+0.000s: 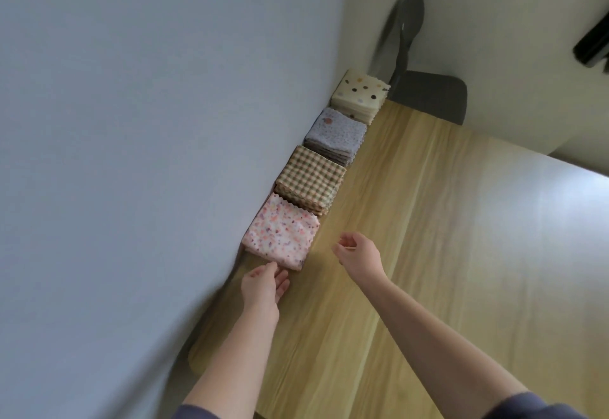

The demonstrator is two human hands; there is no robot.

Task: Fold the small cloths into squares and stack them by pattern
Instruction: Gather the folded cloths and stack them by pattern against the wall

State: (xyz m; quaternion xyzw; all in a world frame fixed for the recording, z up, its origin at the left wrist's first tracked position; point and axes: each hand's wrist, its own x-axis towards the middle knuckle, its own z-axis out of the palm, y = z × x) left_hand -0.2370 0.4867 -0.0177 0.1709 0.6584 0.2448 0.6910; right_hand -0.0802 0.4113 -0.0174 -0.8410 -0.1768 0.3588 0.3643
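Several stacks of folded cloths stand in a row along the wall on the wooden table (412,254). Nearest me is a pink speckled stack (281,233), then a tan checked stack (311,179), a lilac flowered stack (336,135) and a cream dotted stack (361,95) at the far end. My left hand (263,286) hovers just in front of the pink stack, fingers relaxed and holding nothing. My right hand (359,254) hangs over the table right of that stack, fingers loosely curled and holding nothing.
A grey wall (131,155) runs along the table's left side, right behind the stacks. A dark grey chair (428,92) stands past the table's far end. A black object (593,43) hangs at the upper right.
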